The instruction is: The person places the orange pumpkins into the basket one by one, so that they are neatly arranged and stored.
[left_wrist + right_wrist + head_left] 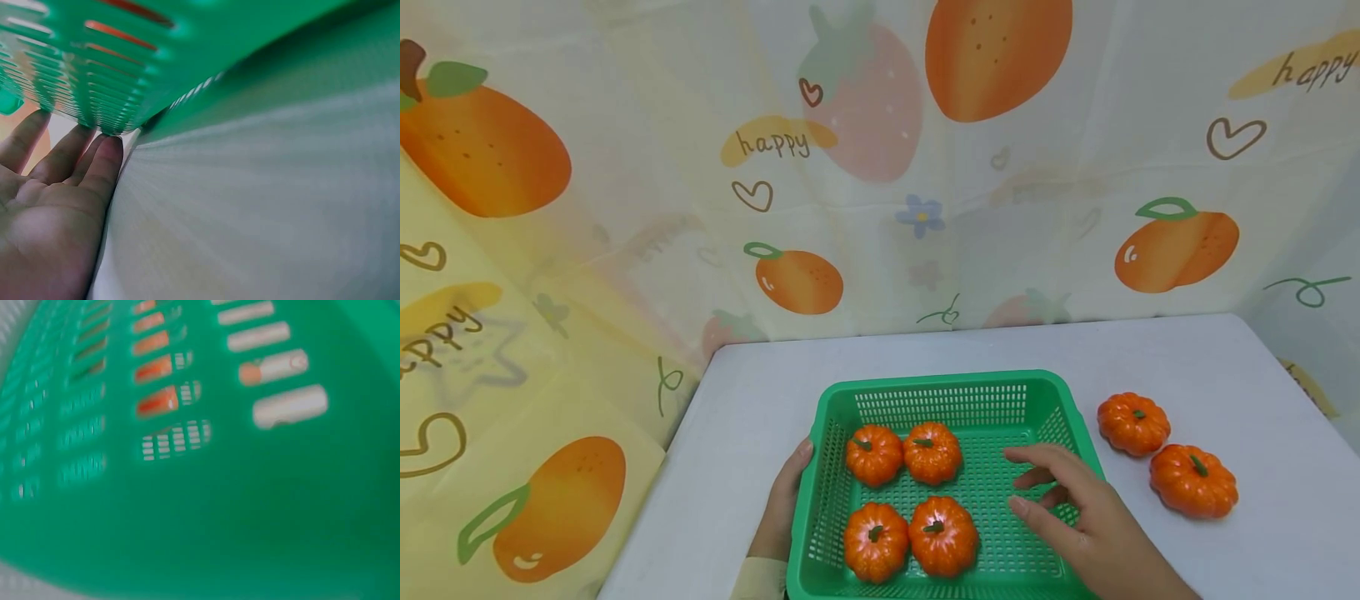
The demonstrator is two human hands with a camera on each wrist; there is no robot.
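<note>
A green plastic basket (940, 381) with slotted walls sits on the table. Inside, toward its left, are two small orange pumpkins at the back, one of them a pumpkin (933, 454), and two at the front, including another pumpkin (943, 537). My left hand (781, 510) is against the basket's left side; the left wrist view shows its extended fingers (62, 153) touching the slotted wall. Over the right part of the basket hovers my right hand (1078, 504), thumb and fingers apart with nothing between them. The right wrist view shows mostly the basket's outer wall (206, 519), without the hand.
Two more orange pumpkins lie on the white table (760, 375) to the right of the basket, the farther pumpkin (1133, 424) beside the nearer pumpkin (1193, 482). A fruit-printed cloth (865, 217) hangs behind the table and along its left side.
</note>
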